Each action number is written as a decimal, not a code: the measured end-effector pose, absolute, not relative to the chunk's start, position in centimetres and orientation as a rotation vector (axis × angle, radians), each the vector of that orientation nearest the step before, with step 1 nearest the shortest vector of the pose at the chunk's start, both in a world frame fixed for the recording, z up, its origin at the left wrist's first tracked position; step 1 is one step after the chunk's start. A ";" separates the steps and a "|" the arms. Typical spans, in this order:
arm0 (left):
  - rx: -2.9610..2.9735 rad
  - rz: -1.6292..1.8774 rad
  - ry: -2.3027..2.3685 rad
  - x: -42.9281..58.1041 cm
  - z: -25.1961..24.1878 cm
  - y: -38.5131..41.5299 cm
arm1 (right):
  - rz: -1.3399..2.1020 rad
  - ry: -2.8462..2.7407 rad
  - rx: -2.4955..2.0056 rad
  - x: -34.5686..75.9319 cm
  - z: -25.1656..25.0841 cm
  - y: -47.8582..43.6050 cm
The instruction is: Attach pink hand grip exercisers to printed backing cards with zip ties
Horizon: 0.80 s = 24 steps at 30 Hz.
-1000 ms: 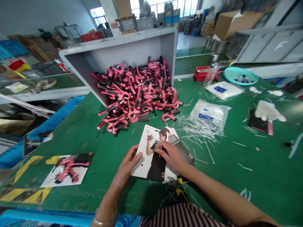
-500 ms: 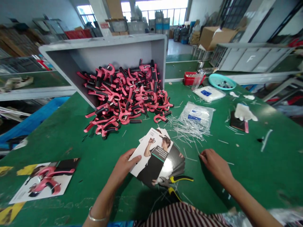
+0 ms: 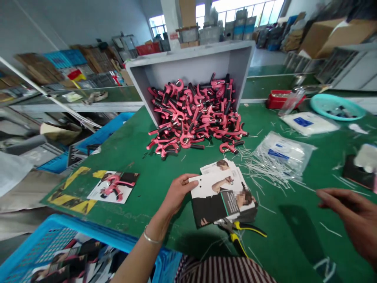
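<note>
L hand (image 3: 178,192) still grips printed cards (image 3: 219,196); R hand (image 3: 352,212) open, empty, moved further right.

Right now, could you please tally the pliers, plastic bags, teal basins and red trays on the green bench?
Yellow-handled pliers: 1
Plastic bags: 2 (clear bag of white cable ties, white bag with blue label)
Teal basin: 1
Red tray: 1
Total: 5

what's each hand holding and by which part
The left hand holds a printed card by its left edge, near the punched hole. The right hand holds nothing.
</note>
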<state>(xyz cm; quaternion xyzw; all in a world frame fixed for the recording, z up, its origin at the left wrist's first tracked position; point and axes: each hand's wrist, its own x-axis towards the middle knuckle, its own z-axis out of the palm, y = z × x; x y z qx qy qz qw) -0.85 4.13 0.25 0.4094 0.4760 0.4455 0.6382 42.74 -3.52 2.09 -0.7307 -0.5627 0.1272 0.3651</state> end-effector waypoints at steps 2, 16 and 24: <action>0.969 1.027 1.056 0.0 0.7 4.3 | 0.571 -1.465 -1.739 37.5 4.8 -2.1; 1.039 1.054 1.062 0.2 0.2 4.5 | 0.514 -2.116 -1.332 26.6 5.4 1.7; 1.076 1.046 1.073 -0.2 -0.2 4.9 | 0.594 -2.207 -1.347 26.3 5.5 1.7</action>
